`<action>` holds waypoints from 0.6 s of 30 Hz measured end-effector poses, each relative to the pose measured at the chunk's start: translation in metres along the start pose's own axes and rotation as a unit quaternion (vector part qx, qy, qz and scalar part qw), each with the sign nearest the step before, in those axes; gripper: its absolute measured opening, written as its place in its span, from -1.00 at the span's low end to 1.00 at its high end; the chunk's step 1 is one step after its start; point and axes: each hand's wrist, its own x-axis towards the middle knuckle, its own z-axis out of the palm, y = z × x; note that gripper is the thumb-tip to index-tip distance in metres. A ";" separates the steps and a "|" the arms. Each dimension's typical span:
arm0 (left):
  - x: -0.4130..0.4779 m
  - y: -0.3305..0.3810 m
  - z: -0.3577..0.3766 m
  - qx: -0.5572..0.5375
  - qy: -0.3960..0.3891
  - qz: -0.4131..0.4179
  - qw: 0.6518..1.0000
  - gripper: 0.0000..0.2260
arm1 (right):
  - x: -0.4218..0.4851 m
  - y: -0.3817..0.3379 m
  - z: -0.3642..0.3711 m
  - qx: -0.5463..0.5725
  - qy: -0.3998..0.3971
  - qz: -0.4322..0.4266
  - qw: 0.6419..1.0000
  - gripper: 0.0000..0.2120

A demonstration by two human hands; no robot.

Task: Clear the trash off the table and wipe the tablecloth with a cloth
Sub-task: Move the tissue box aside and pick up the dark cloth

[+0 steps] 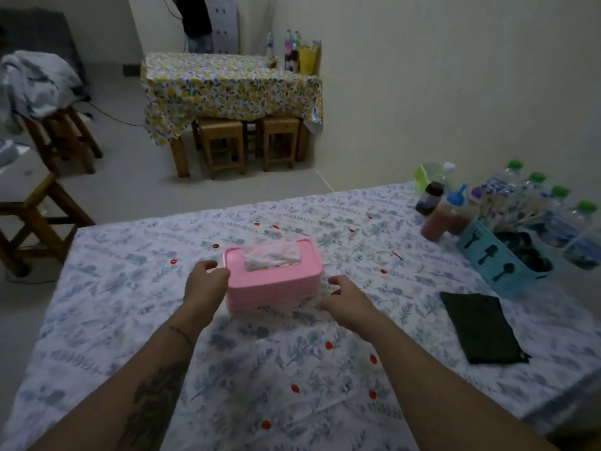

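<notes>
A pink tissue box [273, 281] with a tissue sticking out of its top stands mid-table on the blue floral tablecloth [130, 320]. My left hand [205, 284] grips the box's left end. My right hand [344, 301] has curled fingers against the box's lower right end. A dark folded cloth [481, 330] lies flat to the right, apart from both hands. Small red spots [328, 345] dot the tablecloth; I cannot tell whether they are scraps or print.
At the table's far right stand sauce bottles [439, 216], several green-capped water bottles [579, 229] and a teal cutlery basket [487, 252]. Wooden stools [29, 216] stand to the left. A second table with a yellow cloth [227, 86] is across the floor.
</notes>
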 end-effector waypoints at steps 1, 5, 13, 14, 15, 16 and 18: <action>0.008 0.000 0.007 0.004 0.005 -0.005 1.000 -0.52 | 0.007 0.000 -0.001 0.011 -0.002 0.007 1.000 -0.34; 0.032 0.004 0.026 0.016 -0.026 -0.046 0.998 -0.46 | 0.026 0.002 0.000 0.074 -0.015 0.041 0.996 -0.25; 0.024 0.008 0.044 -0.071 -0.085 -0.097 0.989 -0.53 | 0.048 0.013 0.012 0.229 -0.057 0.054 0.970 -0.27; 0.019 0.009 0.048 -0.087 -0.093 -0.104 0.986 -0.53 | 0.049 0.014 0.009 0.257 -0.056 0.053 0.963 -0.30; 0.013 0.008 0.054 -0.102 -0.099 -0.111 0.984 -0.51 | 0.049 0.016 0.005 0.280 -0.055 0.051 0.957 -0.34; 0.006 0.009 0.060 -0.119 -0.103 -0.117 0.981 -0.51 | 0.049 0.020 -0.001 0.294 -0.047 0.046 0.953 -0.35; -0.007 0.007 0.077 -0.140 -0.116 -0.124 0.975 -0.50 | 0.052 0.030 -0.020 0.314 -0.021 0.032 0.949 -0.30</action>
